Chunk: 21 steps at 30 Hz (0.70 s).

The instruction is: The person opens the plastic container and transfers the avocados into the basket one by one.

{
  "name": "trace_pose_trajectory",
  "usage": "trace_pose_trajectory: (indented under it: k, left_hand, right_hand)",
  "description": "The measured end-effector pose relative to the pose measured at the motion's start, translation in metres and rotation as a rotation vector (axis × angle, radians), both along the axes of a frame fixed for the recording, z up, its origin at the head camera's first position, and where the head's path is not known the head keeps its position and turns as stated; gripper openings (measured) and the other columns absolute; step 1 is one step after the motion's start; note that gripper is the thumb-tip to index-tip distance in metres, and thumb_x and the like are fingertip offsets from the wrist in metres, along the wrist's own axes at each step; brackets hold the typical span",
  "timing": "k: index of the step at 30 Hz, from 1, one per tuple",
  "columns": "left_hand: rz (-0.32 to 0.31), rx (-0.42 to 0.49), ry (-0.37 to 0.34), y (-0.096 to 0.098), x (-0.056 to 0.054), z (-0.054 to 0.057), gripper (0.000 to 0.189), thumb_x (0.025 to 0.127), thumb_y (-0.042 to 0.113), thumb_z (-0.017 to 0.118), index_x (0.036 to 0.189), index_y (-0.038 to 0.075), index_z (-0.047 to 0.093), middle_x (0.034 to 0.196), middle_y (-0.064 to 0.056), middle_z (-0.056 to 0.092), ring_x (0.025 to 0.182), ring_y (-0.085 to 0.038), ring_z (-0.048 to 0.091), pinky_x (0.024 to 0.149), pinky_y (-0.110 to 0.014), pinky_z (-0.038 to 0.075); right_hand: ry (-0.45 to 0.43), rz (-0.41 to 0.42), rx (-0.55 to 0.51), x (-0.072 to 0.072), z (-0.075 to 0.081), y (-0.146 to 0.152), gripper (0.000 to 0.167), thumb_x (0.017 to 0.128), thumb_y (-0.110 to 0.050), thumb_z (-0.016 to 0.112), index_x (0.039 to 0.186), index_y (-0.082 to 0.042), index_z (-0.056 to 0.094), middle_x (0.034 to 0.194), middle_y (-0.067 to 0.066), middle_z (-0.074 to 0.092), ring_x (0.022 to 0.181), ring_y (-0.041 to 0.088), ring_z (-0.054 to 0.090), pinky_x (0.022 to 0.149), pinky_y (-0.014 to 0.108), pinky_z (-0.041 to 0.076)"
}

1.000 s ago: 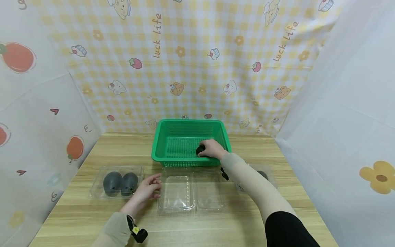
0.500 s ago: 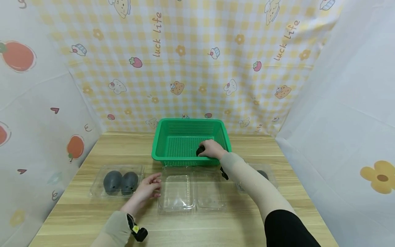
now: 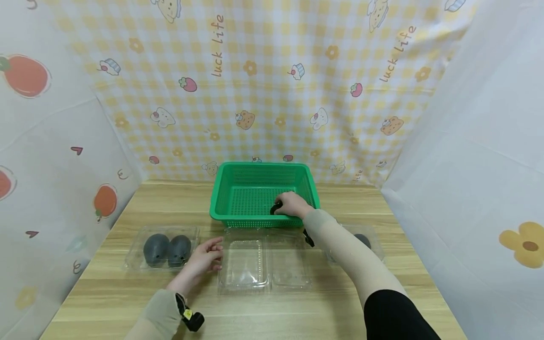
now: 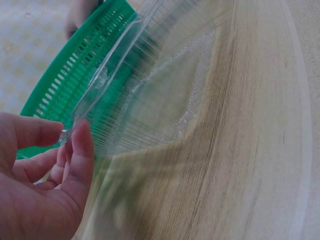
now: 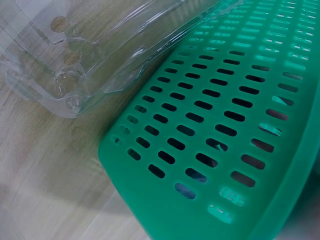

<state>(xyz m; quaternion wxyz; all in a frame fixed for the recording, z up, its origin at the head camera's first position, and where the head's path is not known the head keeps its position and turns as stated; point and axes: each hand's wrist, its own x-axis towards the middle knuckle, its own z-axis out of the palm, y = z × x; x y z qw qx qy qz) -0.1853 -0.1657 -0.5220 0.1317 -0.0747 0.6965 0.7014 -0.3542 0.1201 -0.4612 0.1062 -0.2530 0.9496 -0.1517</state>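
Note:
In the head view my right hand (image 3: 293,205) reaches over the near rim of the green basket (image 3: 215,200). Its fingers hold a small, dark rounded object (image 3: 274,208) low inside; its exact kind is unclear. In front of the basket lies an unfolded clear plastic clamshell box (image 3: 245,262). My left hand (image 3: 205,259) is at its left edge, and the left wrist view shows thumb and finger pinching the plastic edge. The right wrist view gives the basket's slotted wall (image 5: 210,115) and the box corner (image 5: 75,100), without a clear sight of the fingers.
To the left, a clear box (image 3: 133,255) contains two dark grey, egg-shaped items (image 3: 156,250). Another clear box (image 3: 376,241) with a dark item (image 3: 362,240) sits at the right, partly behind my right forearm. A patterned cloth (image 3: 263,94) hangs behind the wooden table (image 3: 272,316).
The dark object's visible outline in my right fingers has become thinner and more curved. Both hands stay almost where they were, and the head view has shifted slightly.

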Motion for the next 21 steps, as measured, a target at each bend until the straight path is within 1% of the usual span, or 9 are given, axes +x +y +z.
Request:
trace_pose_trajectory:
  k: [3, 8, 17, 21]
  left_hand:
    - [0.001, -0.006, 0.002, 0.0005, 0.0006, 0.0017, 0.050, 0.096, -0.003, 0.049, 0.143, -0.006, 0.037, 0.107, -0.015, 0.050, 0.081, -0.019, 0.054, 0.063, -0.030, 0.054]
    - [0.005, -0.008, 0.001, 0.0015, 0.0018, 0.0034, 0.050, 0.095, -0.004, 0.049, 0.143, -0.007, 0.037, 0.107, -0.015, 0.050, 0.082, -0.019, 0.054, 0.063, -0.030, 0.054]
    - [0.010, -0.011, -0.002, 0.0025, 0.0019, 0.0045, 0.050, 0.094, -0.005, 0.049, 0.143, -0.007, 0.037, 0.108, -0.016, 0.050, 0.081, -0.019, 0.055, 0.063, -0.029, 0.054]
    - [0.010, -0.010, -0.001, 0.0028, 0.0021, 0.0045, 0.050, 0.094, -0.005, 0.049, 0.143, -0.007, 0.037, 0.109, -0.017, 0.049, 0.081, -0.019, 0.055, 0.062, -0.029, 0.054]
  right_hand:
    - [0.002, -0.001, 0.002, -0.0001, 0.0010, -0.0005, 0.039, 0.088, -0.027, 0.073, 0.120, -0.006, 0.067, 0.111, 0.008, 0.066, 0.100, 0.023, 0.061, 0.084, 0.039, 0.052]
    - [0.000, 0.006, 0.001, 0.0003, 0.0016, 0.0003, 0.039, 0.089, -0.026, 0.072, 0.121, -0.005, 0.067, 0.113, 0.008, 0.066, 0.101, 0.024, 0.061, 0.085, 0.040, 0.051]
    - [-0.013, 0.004, -0.005, 0.0026, 0.0045, 0.0047, 0.040, 0.092, -0.025, 0.068, 0.126, -0.004, 0.063, 0.123, 0.010, 0.063, 0.110, 0.025, 0.059, 0.090, 0.041, 0.050]
    - [-0.017, -0.008, -0.041, 0.0051, 0.0085, 0.0079, 0.042, 0.093, -0.025, 0.067, 0.128, -0.003, 0.062, 0.125, 0.011, 0.062, 0.114, 0.027, 0.058, 0.092, 0.043, 0.049]
